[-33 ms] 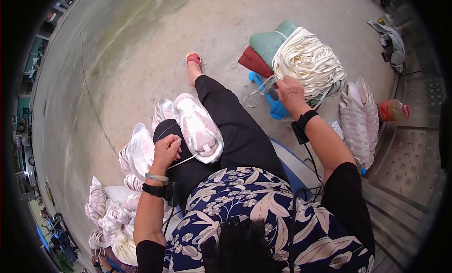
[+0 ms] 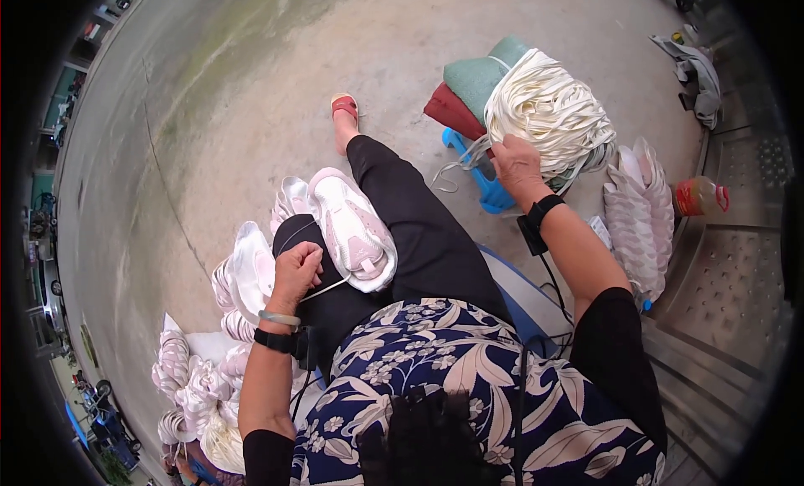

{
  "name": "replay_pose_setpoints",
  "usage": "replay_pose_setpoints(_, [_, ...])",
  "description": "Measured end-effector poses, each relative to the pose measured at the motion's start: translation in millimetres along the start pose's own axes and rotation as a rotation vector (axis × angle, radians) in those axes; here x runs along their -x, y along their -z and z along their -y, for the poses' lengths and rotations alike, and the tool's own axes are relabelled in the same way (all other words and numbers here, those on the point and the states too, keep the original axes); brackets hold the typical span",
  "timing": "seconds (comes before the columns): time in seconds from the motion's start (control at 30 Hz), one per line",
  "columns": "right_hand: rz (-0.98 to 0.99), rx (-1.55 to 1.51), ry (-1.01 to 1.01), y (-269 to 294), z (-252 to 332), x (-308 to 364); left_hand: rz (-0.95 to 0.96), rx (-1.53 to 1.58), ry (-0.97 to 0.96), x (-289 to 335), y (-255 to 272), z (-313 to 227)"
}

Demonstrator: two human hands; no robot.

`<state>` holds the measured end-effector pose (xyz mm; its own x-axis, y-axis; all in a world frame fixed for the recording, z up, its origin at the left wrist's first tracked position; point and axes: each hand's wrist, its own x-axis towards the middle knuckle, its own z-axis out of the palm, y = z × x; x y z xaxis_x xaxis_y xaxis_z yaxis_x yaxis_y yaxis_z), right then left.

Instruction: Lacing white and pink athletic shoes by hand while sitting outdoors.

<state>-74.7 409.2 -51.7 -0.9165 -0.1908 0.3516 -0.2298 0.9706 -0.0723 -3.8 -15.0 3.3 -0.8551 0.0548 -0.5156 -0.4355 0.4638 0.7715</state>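
Note:
Across my lap lies a pale pink and white shoe upper [image 2: 356, 226], its rounded toe pointing away from me. Beside it my left hand [image 2: 297, 271] is closed over my thigh. A white shoelace [image 2: 327, 290] runs from the upper's near end toward that hand; what the curled fingers hold is hidden. My right hand [image 2: 517, 163] reaches out to the right, its fingers pinched at the near edge of a large bundle of cream shoelaces [image 2: 553, 109]. The bundle rests beside green cloth [image 2: 481, 75] and red cloth [image 2: 455, 111] over a blue plastic stool [image 2: 494, 194].
More shoe uppers [image 2: 193, 377] are heaped at my left, and stacked uppers [image 2: 638, 218] stand at the right. Near these is a bottle with a red label [image 2: 702, 196], beside a dimpled metal surface [image 2: 737, 268]. Grey concrete floor [image 2: 251, 92] stretches ahead.

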Motion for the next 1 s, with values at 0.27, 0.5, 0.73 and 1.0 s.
replay_pose_setpoints(0.27, [-0.149,-0.028,0.121,11.5,11.3,0.1,0.040,0.001,0.012,2.7,2.4,-11.3])
replay_pose_setpoints(0.5, [0.442,-0.786,0.236,70.2,155.9,0.0,0.249,0.375,-0.183,13.5,-1.9,-80.1])
replay_pose_setpoints(0.73, [0.659,-1.334,0.510,157.7,197.7,-22.4,0.826,0.143,-0.234,36.6,-9.2,-115.2])
replay_pose_setpoints(1.0, [0.519,-0.938,0.025,63.9,87.4,0.0,0.743,0.136,-0.098,38.8,26.8,-52.4])
